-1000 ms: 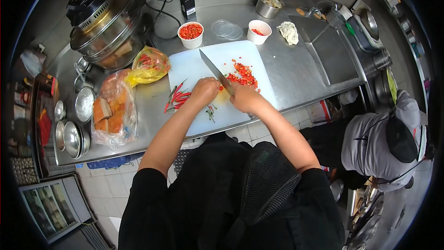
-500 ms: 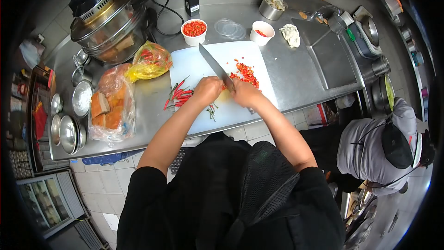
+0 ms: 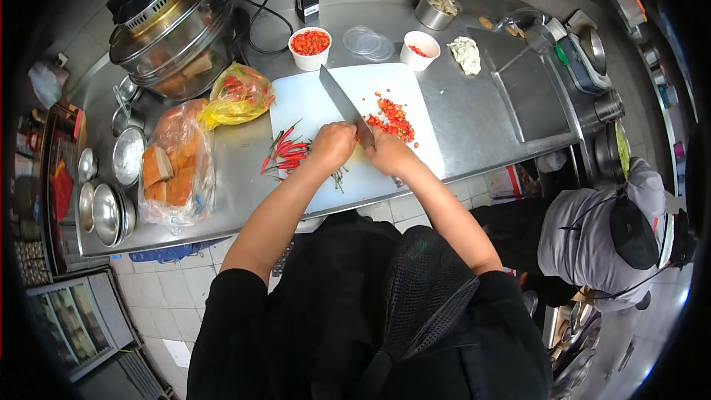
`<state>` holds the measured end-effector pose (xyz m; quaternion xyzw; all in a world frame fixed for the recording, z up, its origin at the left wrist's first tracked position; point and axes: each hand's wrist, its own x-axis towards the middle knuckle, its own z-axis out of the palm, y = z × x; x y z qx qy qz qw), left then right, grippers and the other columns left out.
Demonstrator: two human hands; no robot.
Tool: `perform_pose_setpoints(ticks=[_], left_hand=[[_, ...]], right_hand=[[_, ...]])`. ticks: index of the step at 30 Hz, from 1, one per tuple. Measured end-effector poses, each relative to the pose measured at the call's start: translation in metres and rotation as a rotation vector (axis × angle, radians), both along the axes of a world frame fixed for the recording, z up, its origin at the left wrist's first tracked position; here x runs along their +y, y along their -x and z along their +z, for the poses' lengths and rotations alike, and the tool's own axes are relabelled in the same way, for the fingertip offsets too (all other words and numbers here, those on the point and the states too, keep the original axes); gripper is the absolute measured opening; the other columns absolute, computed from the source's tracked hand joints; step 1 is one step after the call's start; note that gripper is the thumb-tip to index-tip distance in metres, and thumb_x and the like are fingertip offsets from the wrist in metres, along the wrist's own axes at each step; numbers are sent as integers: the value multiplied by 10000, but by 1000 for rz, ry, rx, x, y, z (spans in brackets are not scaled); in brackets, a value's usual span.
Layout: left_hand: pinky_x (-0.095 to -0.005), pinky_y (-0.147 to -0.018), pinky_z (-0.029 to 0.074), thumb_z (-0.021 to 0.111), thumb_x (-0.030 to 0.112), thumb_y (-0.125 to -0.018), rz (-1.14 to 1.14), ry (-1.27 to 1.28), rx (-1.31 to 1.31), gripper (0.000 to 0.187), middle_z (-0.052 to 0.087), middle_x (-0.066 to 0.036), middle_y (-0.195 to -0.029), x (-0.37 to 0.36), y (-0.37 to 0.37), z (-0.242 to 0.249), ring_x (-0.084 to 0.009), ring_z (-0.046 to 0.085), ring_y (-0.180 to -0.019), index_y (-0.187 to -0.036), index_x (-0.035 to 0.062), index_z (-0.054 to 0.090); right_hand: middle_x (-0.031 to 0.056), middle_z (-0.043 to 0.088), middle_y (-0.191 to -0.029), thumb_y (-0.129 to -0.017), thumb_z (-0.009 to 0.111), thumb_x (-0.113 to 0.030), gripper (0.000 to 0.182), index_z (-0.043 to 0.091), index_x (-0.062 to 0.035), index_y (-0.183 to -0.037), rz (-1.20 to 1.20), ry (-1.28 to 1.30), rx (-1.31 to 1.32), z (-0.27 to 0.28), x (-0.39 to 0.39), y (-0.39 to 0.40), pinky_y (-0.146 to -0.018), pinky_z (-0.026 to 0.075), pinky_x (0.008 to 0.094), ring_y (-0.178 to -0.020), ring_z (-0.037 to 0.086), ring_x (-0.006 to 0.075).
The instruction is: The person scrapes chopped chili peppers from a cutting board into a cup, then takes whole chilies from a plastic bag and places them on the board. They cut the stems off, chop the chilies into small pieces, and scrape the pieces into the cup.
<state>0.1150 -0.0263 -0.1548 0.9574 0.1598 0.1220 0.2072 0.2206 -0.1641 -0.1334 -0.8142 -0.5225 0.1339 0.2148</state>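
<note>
My right hand [image 3: 389, 154] grips a large kitchen knife [image 3: 340, 96], its blade slanting up and left across the white cutting board [image 3: 296, 100]. Close against the blade is my left hand [image 3: 335, 145], its fingers curled; whatever they hold is hidden. Chopped red chili pieces [image 3: 395, 120] lie in a loose pile right of the blade. Whole red chilies [image 3: 287, 151] rest on the board's left edge beside my left hand. Under my left wrist are cut green stems [image 3: 339, 180]. Behind the board stand a tub full of chopped chilies [image 3: 309, 47] and a tub with a few pieces [image 3: 420, 52].
Clear lids [image 3: 368, 43] and a pale lump [image 3: 466, 55] lie behind the board. Bags of chilies [image 3: 237, 96] and orange-brown blocks [image 3: 169, 175], metal bowls [image 3: 108, 215] and a glass-bowled cooker [image 3: 175, 37] crowd the left. A person [image 3: 592, 241] stands at my right.
The view has shifted slightly. Both hands and the knife keep nearly the same place on the board, and the chili pile looks about the same.
</note>
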Motion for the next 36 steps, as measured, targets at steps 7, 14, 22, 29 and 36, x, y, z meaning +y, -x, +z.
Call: perform_pose_setpoints(ticks=[7, 14, 22, 29, 36], left_hand=[[-457, -772, 522, 572, 131, -843, 12, 15, 5, 147, 659, -191, -844, -3, 5, -2, -359, 652, -818, -803, 10, 646], [-468, -769, 519, 565, 139, -856, 22, 54, 2, 156, 655, -200, -853, -2, 5, -5, -368, 646, -828, -838, 10, 651], [-449, -788, 506, 560, 109, -820, 14, -44, 138, 112, 664, -186, -884, -10, 17, 11, -352, 645, -862, -833, 44, 650], [-451, -734, 497, 571, 134, -821, 119, 243, 71, 131, 667, -147, -856, 27, 69, 30, -332, 642, -833, -885, 90, 677], [-429, -733, 491, 654, 207, -816, 242, 112, 73, 166, 651, -142, -900, 95, 99, 31, -325, 631, -838, -922, 83, 680]], right_hand=[[230, 649, -705, -924, 420, -163, 360, 508, 92, -1164, -94, 294, 308, 51, 4, 14, -564, 527, 407, -515, 636, 290], [223, 667, -767, -885, 475, -149, 414, 497, 67, -1237, -133, 392, 391, 92, 8, 15, -580, 534, 398, -541, 646, 277], [204, 683, -805, -854, 522, -176, 464, 498, -4, -1284, -160, 207, 442, 37, -10, -15, -588, 532, 394, -550, 649, 261], [198, 667, -771, -855, 508, -172, 451, 505, 15, -1265, -270, 208, 438, 47, -23, -8, -583, 530, 391, -521, 629, 260], [281, 664, -965, -871, 496, -163, 361, 531, 21, -1179, -202, 186, 257, 32, -21, -1, -822, 520, 473, -860, 670, 397]])
